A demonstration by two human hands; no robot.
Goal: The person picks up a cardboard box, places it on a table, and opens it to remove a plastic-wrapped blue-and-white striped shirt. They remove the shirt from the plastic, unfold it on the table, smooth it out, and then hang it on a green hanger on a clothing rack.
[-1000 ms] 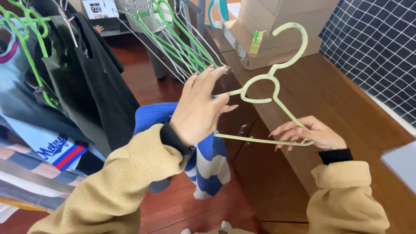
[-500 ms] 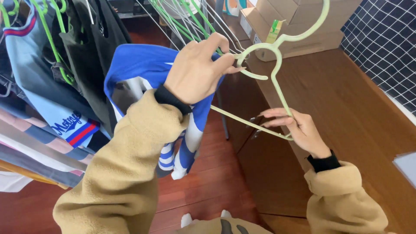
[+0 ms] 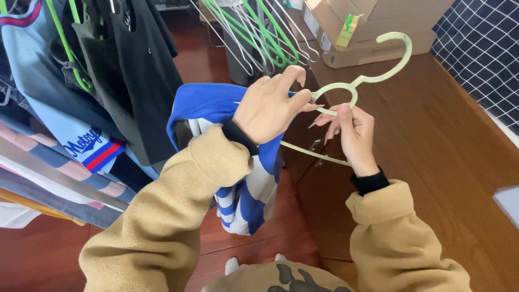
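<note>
A pale green plastic hanger (image 3: 373, 65) is held up in front of me, hook pointing up and right. My left hand (image 3: 270, 105) grips its neck, and a blue and white striped garment (image 3: 243, 194) drapes over that forearm and hangs down. My right hand (image 3: 351, 132) pinches the hanger at the loop below the hook, close beside the left hand. The hanger's lower bar (image 3: 313, 154) runs behind my right wrist.
Clothes hang on a rack at left: a black top (image 3: 135, 70), a light blue jersey (image 3: 48, 103). Several empty green and white hangers (image 3: 259, 32) hang at the top. A brown wooden cabinet top (image 3: 432, 146) carries cardboard boxes (image 3: 373, 27). A tiled wall (image 3: 486, 48) is right.
My right hand has slid up along the hanger from its lower bar to the loop near the hook. The left hand and garment shifted slightly right and lower in view.
</note>
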